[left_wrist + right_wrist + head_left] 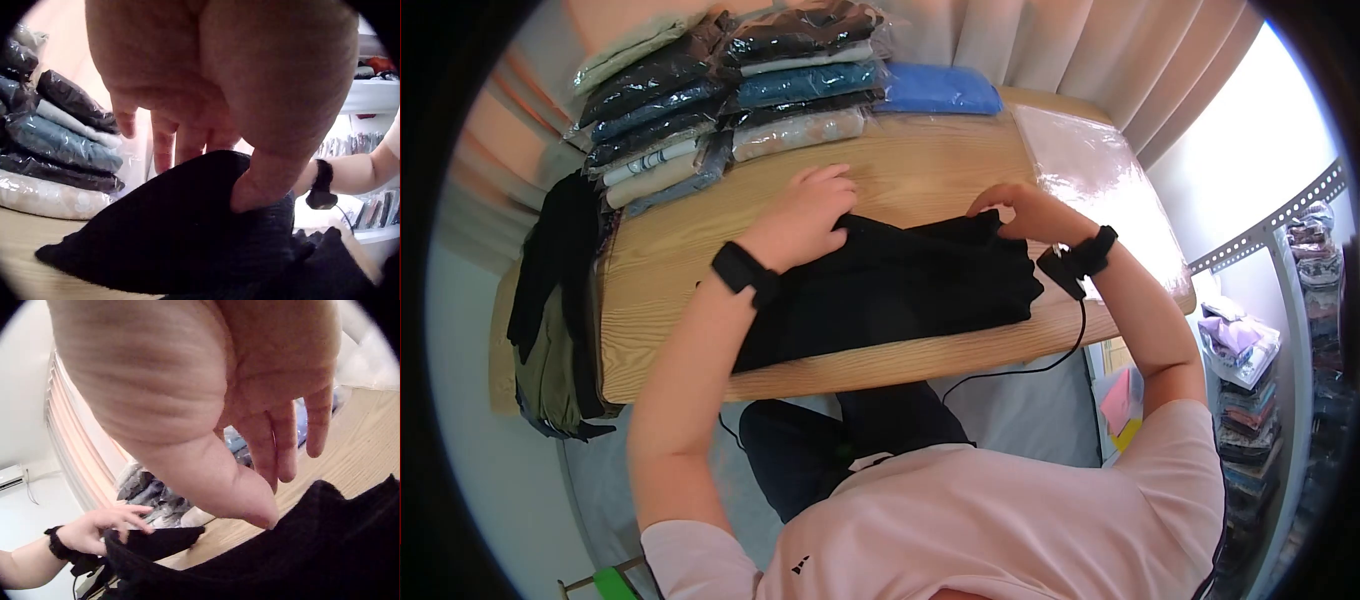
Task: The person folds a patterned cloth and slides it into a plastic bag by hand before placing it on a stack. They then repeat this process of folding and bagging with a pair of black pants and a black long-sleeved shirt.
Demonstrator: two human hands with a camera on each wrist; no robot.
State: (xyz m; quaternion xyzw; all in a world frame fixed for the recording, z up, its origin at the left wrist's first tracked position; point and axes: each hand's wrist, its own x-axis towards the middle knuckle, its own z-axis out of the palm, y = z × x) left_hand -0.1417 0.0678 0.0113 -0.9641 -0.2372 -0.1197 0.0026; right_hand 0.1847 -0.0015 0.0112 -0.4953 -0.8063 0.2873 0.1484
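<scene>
- On the pink shirt sat a small dark logo, its marks too small to read!
- What a line-up of packaging: clear plastic bags rose in two stacks at the back of the desk, folded clothes inside, dark, teal, white and beige.
- Just beside the right-hand stack lay a blue bundle, bagged as well.
- Over at the desk's right end, a clear plastic sheet gleamed, lying flat.
- Further right, more wrapped bundles stood piled by a metal rack.
- Centre stage, the black garment lay on the desk near its front edge, below both hands.
- Left hand: fingers spread, thumb resting against a raised edge of the cloth.
- Right hand: fingers long and apart, thumb touching the garment's bunched upper corner.
- At the left end, a heap of black and olive clothes.
</scene>
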